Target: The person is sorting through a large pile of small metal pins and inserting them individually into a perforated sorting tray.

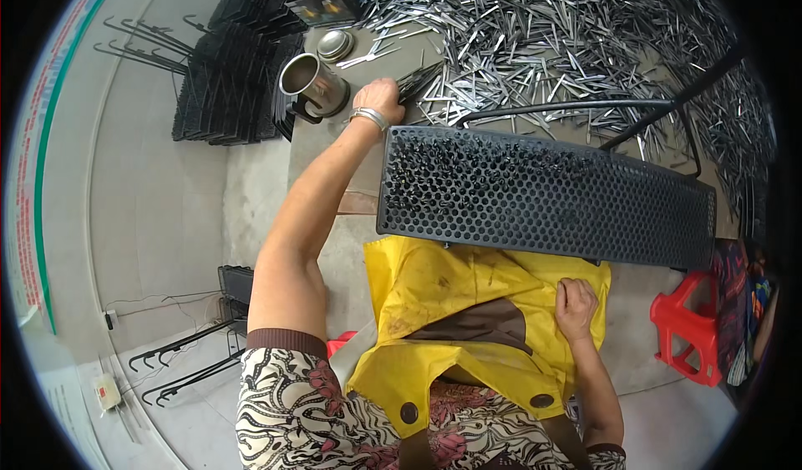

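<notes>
My left hand (380, 101) reaches out over the table with its fingers closed at the near end of a bundle of thin dark metal strips (420, 82); the fingertips are partly hidden. A bracelet circles that wrist. Just left of it stands a steel mug (334, 88) with a black handle. Across my lap a long black tray full of round holes (535, 198) is tilted toward me, with small dark ends showing in many holes at its left. My right hand (576, 307) rests curled on my yellow apron (493, 274); anything inside its fingers is hidden.
Loose metal strips (535, 35) pile over the table's far side. A round metal lid (335, 45) lies behind the mug. Black rods (568, 105) rise behind the tray. Stacked black racks (225, 86) stand at far left, a red stool (687, 328) at right.
</notes>
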Tool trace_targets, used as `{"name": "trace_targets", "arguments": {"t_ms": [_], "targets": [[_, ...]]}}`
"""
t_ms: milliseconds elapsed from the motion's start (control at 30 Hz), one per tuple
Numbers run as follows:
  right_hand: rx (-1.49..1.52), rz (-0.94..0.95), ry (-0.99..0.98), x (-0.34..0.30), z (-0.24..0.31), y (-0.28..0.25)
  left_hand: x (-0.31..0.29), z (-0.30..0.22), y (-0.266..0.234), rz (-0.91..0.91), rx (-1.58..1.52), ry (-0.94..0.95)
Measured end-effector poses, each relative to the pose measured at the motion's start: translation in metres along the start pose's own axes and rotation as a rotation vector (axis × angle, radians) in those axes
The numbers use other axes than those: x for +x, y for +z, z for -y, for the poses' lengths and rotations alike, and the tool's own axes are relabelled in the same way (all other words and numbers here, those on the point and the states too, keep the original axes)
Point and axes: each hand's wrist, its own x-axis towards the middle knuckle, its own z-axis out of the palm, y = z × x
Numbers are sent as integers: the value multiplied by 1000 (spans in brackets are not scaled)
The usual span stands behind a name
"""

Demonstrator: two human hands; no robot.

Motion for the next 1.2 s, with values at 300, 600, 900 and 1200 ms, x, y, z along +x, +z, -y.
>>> {"name": "trace_targets", "arguments": {"t_ms": [300,600,900,1200], "targets": [[17,-30,-8,-3,2,-2,16,-9,-28,-133,-31,-31],[18,-54,-7,0,1,-1,40,-3,-108,-312,-542,-100],[218,-166,10,6,33,-40,-46,-67,-149,3,-1438,-175],[1318,-171,250,78,118,-82,-196,-136,-83,545,-1785,12]]}}
